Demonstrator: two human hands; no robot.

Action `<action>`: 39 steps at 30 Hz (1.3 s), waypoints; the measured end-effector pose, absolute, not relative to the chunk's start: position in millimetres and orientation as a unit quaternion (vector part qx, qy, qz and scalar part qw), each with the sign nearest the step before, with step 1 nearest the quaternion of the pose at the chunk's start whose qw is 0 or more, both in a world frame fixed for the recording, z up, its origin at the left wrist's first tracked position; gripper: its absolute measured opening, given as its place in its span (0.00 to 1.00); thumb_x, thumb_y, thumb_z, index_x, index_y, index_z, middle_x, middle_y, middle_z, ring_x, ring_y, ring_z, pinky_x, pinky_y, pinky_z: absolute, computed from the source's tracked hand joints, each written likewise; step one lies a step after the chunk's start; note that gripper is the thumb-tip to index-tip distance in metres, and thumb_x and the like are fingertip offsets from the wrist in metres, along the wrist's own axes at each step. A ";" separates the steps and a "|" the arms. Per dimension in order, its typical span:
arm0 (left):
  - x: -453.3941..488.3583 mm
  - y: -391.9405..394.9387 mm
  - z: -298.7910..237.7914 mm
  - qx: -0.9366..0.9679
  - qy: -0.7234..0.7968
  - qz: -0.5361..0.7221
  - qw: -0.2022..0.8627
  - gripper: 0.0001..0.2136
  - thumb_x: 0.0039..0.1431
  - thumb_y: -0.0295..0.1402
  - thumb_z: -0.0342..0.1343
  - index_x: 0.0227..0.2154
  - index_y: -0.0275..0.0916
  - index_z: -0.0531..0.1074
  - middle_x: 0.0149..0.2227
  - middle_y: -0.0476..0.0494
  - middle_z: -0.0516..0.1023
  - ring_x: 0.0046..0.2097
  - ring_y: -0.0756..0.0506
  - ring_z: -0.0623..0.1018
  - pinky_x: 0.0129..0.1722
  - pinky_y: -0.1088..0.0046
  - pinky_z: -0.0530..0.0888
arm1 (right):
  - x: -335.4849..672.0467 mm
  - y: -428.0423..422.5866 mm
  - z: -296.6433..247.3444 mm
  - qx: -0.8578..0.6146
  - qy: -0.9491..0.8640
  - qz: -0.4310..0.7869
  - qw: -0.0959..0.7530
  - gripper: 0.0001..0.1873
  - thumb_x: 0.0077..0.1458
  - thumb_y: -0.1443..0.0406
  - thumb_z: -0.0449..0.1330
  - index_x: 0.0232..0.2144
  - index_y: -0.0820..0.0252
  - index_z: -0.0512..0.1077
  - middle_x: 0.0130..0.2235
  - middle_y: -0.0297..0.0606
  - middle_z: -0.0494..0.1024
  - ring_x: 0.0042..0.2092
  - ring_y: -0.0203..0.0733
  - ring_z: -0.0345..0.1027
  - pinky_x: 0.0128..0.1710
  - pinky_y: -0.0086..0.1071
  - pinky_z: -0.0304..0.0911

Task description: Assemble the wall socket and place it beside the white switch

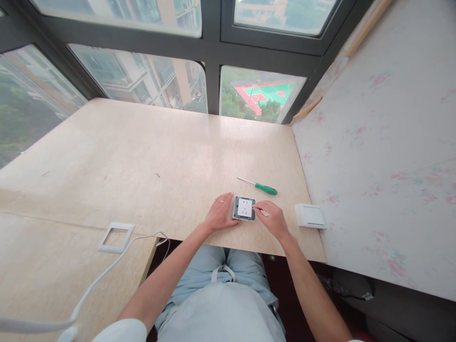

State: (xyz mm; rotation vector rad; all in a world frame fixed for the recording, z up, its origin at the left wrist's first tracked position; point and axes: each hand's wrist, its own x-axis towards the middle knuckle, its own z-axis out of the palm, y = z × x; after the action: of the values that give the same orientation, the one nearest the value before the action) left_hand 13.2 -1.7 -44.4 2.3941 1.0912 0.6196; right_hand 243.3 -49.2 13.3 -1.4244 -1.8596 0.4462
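A wall socket [245, 208] with a white centre and a dark grey mounting frame lies face up on the wooden board, its cover frame off. My left hand [220, 212] grips it from the left, fingers at the upper corner and thumb along the lower edge. At the socket's right edge, my right hand [271, 217] is closed in a pinch. Whatever sits between those fingertips is too small to name. Just beyond the socket lies a screwdriver [265, 188] with a green handle, its shaft pointing left.
A white cover frame [116, 237] rests at the left, beside a white cable [107, 271] that runs over the board [117, 156]. On the right, a white wall switch [312, 216] sits against the flowered wall [374, 180]. Dark-framed windows [212, 57] border the far edge.
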 end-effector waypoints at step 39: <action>24.3 6.8 -37.3 0.878 0.308 0.241 0.274 0.34 0.57 0.54 0.57 0.61 0.40 0.61 0.63 0.31 0.63 0.62 0.34 0.66 0.63 0.51 0.62 | 246.5 -45.1 9.8 -0.559 -0.741 0.200 0.315 0.10 0.63 0.63 0.57 0.35 0.54 0.79 0.36 0.39 0.82 0.39 0.45 0.75 0.42 0.40 0.70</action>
State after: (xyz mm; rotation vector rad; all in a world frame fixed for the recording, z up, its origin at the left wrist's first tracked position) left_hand 24.3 6.8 -37.3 2.3624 0.8295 0.6486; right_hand 246.5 -45.1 9.8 -1.4722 -1.9511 0.5260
